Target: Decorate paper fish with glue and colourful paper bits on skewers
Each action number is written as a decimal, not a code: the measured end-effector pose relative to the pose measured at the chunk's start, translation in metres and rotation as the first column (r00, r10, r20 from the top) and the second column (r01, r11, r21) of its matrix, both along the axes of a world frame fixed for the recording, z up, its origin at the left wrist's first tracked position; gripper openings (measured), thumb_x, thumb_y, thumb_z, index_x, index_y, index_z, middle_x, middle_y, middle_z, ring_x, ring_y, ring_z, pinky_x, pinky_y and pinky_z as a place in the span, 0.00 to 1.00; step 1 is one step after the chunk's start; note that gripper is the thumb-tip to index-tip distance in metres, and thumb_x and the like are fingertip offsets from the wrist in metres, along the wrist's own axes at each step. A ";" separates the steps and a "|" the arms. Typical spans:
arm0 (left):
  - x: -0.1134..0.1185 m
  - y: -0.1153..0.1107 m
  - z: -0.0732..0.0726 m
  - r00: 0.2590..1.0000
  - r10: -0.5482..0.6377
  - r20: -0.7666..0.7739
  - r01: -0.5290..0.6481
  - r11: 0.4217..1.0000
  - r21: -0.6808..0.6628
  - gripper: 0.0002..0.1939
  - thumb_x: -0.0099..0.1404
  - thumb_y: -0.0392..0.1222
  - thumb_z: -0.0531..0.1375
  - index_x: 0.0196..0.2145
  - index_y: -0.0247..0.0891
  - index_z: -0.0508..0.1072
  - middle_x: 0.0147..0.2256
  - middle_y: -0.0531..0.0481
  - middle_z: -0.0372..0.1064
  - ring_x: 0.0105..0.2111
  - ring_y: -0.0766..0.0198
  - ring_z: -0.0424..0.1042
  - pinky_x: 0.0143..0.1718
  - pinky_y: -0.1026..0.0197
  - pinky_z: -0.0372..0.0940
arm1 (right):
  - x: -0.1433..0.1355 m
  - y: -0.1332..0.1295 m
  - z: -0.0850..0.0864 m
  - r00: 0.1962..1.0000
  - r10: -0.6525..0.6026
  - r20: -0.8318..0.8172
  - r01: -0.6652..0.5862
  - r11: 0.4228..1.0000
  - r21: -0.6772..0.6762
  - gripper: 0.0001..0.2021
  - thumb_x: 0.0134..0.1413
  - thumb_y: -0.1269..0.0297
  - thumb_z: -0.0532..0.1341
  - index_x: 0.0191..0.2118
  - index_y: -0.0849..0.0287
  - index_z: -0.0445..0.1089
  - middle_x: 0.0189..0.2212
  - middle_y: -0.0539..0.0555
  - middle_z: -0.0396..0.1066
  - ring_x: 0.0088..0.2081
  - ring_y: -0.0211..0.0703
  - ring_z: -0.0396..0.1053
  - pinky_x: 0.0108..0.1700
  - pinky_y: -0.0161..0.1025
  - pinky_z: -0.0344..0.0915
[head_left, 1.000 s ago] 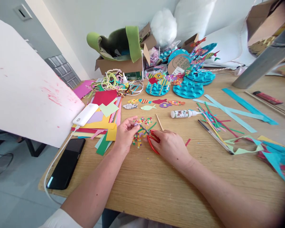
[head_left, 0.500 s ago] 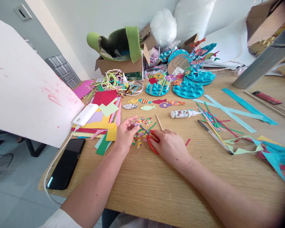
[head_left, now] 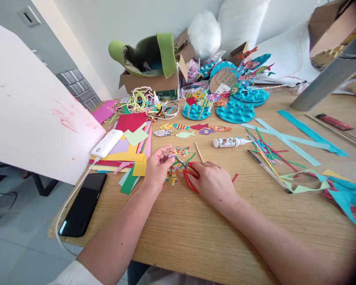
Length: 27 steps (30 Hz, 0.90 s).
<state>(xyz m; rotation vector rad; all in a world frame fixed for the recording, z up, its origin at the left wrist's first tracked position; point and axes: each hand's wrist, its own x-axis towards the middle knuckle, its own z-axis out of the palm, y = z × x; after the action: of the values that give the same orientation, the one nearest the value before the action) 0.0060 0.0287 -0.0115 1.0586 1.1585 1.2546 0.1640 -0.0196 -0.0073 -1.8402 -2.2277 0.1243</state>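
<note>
Red-handled scissors (head_left: pixel 191 179) are gripped in my right hand (head_left: pixel 216 183), their blades pointing left toward my other hand. Between thumb and fingers, my left hand (head_left: pixel 157 166) pinches a small pale purple paper piece (head_left: pixel 171 156), mostly hidden, at the blade tips. Beneath and around the blades lies a scatter of tiny coloured paper bits (head_left: pixel 173 178). Behind them several paper fish rest in rows, among them a plain pale green fish (head_left: pixel 185 134) and a red fish (head_left: pixel 199 127). A thin wooden stick (head_left: pixel 199 152) lies just beyond my right hand.
A white glue bottle (head_left: pixel 229 142) lies right of the fish. Coloured paper sheets (head_left: pixel 130 122), a power bank (head_left: pixel 107 143) and a phone (head_left: pixel 83 204) are at left. Blue egg-carton bases (head_left: pixel 235 111) stand behind. Paper strips (head_left: pixel 287 138) and a pen (head_left: pixel 268 171) lie at right.
Both hands stay almost in place; the scissor blades look slightly more closed at the purple paper piece. The other things have not moved.
</note>
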 end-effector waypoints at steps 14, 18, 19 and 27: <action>0.002 -0.001 -0.001 1.000 0.004 0.014 -0.004 1.000 -0.008 0.23 0.46 0.36 0.67 0.43 0.36 0.75 0.28 0.54 0.71 0.28 0.69 0.69 0.33 0.66 0.63 | 0.000 0.001 0.000 1.000 0.000 0.000 0.000 1.000 -0.025 0.16 0.63 0.53 0.53 0.30 0.56 0.70 0.28 0.53 0.74 0.32 0.42 0.70 0.29 0.37 0.47; 0.001 -0.001 -0.001 1.000 0.002 0.025 -0.002 1.000 -0.014 0.24 0.46 0.37 0.67 0.44 0.36 0.75 0.28 0.54 0.71 0.28 0.69 0.68 0.33 0.66 0.63 | 0.000 0.000 0.000 1.000 0.002 0.009 -0.001 1.000 -0.026 0.16 0.63 0.54 0.53 0.31 0.56 0.70 0.28 0.53 0.74 0.32 0.42 0.70 0.29 0.37 0.47; 0.001 -0.001 -0.001 1.000 0.003 0.025 -0.003 1.000 -0.015 0.24 0.46 0.37 0.67 0.44 0.36 0.75 0.27 0.54 0.71 0.28 0.69 0.68 0.33 0.66 0.63 | 0.000 0.000 0.000 1.000 0.003 0.011 -0.003 1.000 -0.027 0.16 0.63 0.54 0.53 0.31 0.56 0.70 0.28 0.53 0.74 0.32 0.42 0.70 0.29 0.37 0.47; 0.001 -0.001 0.000 1.000 0.001 0.019 -0.001 1.000 -0.011 0.24 0.46 0.37 0.67 0.44 0.36 0.75 0.28 0.54 0.71 0.28 0.69 0.68 0.34 0.65 0.62 | 0.000 0.001 0.002 1.000 0.000 0.017 0.001 1.000 -0.025 0.16 0.64 0.54 0.52 0.31 0.56 0.71 0.27 0.54 0.74 0.31 0.41 0.69 0.29 0.37 0.47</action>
<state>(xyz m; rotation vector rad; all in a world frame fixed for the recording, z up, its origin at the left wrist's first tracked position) 0.0066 0.0280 -0.0119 1.0364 1.1506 1.2546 0.1636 -0.0191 -0.0051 -1.8615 -2.2472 0.1381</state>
